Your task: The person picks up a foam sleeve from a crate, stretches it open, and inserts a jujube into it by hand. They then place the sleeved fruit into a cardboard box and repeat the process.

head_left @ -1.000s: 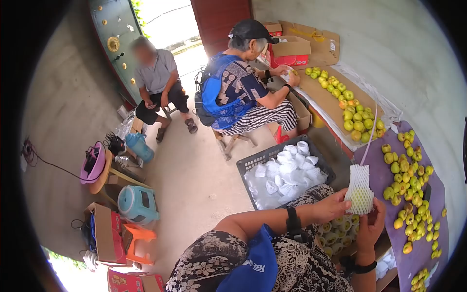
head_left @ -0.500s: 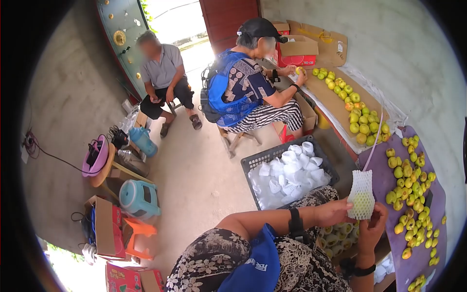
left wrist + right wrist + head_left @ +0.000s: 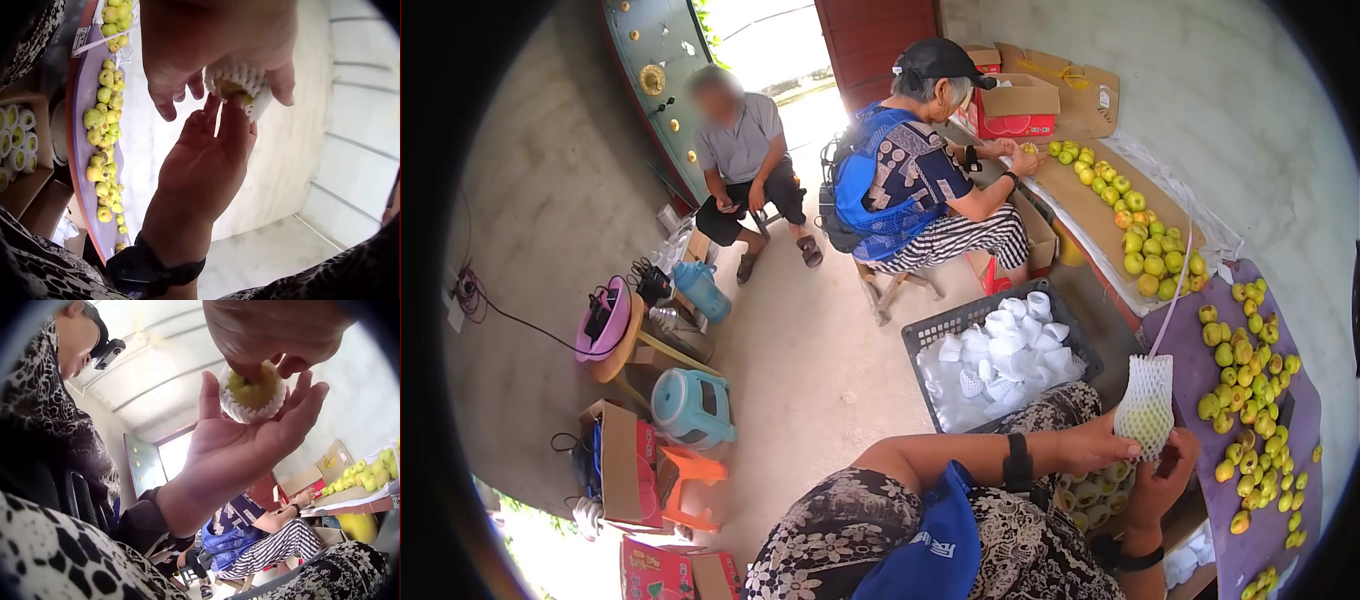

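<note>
A yellow-green apple point(image 3: 253, 390) sits in a white foam net point(image 3: 1145, 405), whose upper part stands up long and narrow in the head view. My left hand point(image 3: 1088, 445) holds the net from one side, thumb and fingers around it; its palm point(image 3: 244, 440) faces up under the apple in the right wrist view. At the net's lower end, my right hand point(image 3: 1162, 482) has its fingertips on the apple and the net's edge. The left wrist view shows my right hand point(image 3: 200, 165) reaching up to the apple, below my left hand point(image 3: 219, 37).
Loose apples point(image 3: 1250, 395) lie on a purple cover point(image 3: 1305, 430) at right. A black crate point(image 3: 935, 325) holds white foam nets point(image 3: 1000, 350). Netted apples point(image 3: 19, 137) fill a cardboard box point(image 3: 40, 172) by my lap. One person point(image 3: 900, 190) works at the far table; another point(image 3: 745, 150) sits behind.
The head view has shifted slightly, moving the room rightward in the picture. Both hands stay at the netted apple. The person at the far table has shifted their hands.
</note>
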{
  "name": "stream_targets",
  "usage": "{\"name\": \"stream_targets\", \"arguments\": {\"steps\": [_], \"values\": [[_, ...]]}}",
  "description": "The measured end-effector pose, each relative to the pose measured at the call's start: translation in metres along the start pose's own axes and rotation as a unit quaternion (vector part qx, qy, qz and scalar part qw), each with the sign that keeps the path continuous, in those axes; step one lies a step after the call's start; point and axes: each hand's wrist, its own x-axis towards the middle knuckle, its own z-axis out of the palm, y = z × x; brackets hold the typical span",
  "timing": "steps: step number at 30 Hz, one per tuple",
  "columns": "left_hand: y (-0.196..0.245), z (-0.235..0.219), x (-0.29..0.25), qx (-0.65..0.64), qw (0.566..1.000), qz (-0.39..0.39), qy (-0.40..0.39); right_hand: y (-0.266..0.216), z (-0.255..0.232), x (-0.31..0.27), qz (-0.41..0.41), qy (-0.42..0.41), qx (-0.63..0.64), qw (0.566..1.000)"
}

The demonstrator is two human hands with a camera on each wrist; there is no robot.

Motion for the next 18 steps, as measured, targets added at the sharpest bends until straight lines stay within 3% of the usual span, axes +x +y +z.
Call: {"name": "stream_targets", "arguments": {"steps": [7, 9, 11, 13, 15, 16, 18], "values": [[0.010, -0.001, 0.005, 0.031, 0.999, 0.037, 0.023, 0.000, 0.007, 0.001, 0.019, 0.023, 0.052, 0.998], [0.024, -0.005, 0.003, 0.164, 0.983, 0.062, 0.057, 0.001, -0.005, 0.007, 0.003, -0.049, -0.080, 0.996], [0.037, -0.015, 0.000, 0.221, 0.971, 0.037, 0.081, -0.017, -0.005, 0.021, -0.025, -0.053, -0.128, 0.990], [0.046, -0.020, -0.004, 0.239, 0.965, 0.034, 0.097, -0.030, -0.014, 0.034, -0.045, -0.048, -0.137, 0.988], [0.051, -0.023, -0.006, 0.350, 0.928, 0.074, 0.103, -0.045, -0.021, 0.048, -0.086, -0.020, -0.127, 0.988], [0.053, -0.023, -0.007, 0.342, 0.933, 0.064, 0.088, -0.054, -0.023, 0.056, -0.106, -0.022, -0.120, 0.987], [0.055, -0.023, -0.010, 0.416, 0.903, 0.038, 0.096, -0.069, -0.027, 0.070, -0.121, -0.020, -0.116, 0.986]]}}
